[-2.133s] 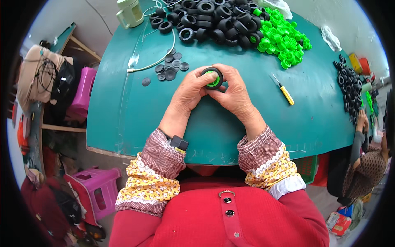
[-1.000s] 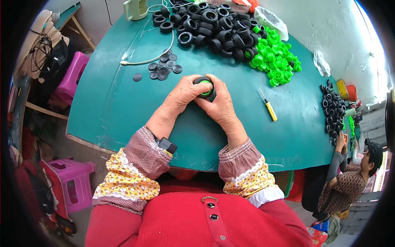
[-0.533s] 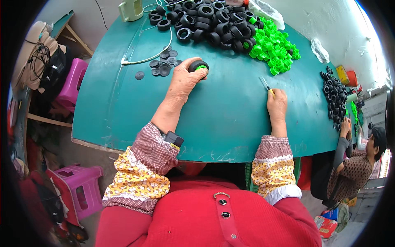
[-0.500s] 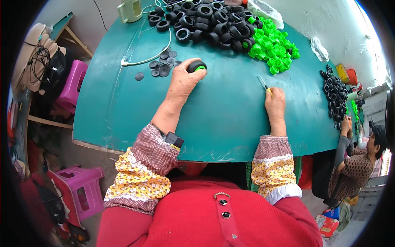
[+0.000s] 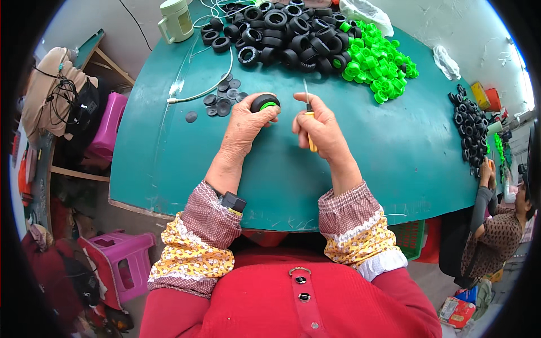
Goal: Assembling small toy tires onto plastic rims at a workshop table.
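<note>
A small black toy wheel with a green hub sits in my left hand, the fingers closed round it just above the table. To its right, my right hand grips a screwdriver with a yellow handle, its thin metal shaft pointing up and away from me. The wheel and the tool are apart. Several flat black discs lie beside my left hand. Beyond both hands is a big heap of black tyres, with a pile of bright green hubs against its right side.
A white cable curves over the green table. At the far left edge stands a pale mug. More black tyres lie at the right, where another person works. Pink stools stand on the floor at left.
My right hand has moved left with the screwdriver, close to the wheel, and its shaft now points more upright. My left hand has shifted only slightly, still holding the wheel.
</note>
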Available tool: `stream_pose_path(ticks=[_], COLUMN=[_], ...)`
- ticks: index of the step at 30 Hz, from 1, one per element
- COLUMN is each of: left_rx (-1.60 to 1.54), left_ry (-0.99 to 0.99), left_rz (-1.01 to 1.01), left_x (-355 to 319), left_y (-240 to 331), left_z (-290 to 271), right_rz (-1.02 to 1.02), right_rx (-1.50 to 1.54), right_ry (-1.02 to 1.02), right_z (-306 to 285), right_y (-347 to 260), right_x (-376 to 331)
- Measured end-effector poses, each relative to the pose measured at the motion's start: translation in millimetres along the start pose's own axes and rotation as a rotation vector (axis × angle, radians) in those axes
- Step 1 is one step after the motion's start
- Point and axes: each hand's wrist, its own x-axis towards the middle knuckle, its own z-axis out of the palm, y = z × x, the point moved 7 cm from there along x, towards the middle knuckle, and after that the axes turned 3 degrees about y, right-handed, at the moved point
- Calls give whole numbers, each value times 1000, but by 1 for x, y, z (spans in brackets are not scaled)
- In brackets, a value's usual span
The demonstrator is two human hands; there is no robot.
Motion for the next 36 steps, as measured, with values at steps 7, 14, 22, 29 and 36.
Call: stream_pose_path(ticks=[7,14,22,29,36], left_rx=[-122,-21,-40,59,32], left_ry=[-8,-18,-64,-54,-63], left_rz=[67,153,99,120,62], left_x=[4,5,2,0,4], left_y=[8,10,8,8,0], left_z=[4,2,8,6,7], right_rz=[-46,34,-19,9,-13], right_rx=[-12,33,17,-39,-175], right_ry=[-191,-211,-174,-157,-150], right_z=[9,23,20,20,18], right_y=[-1,-3,1,7,10], right_x=[-9,-19,-17,-15,-14])
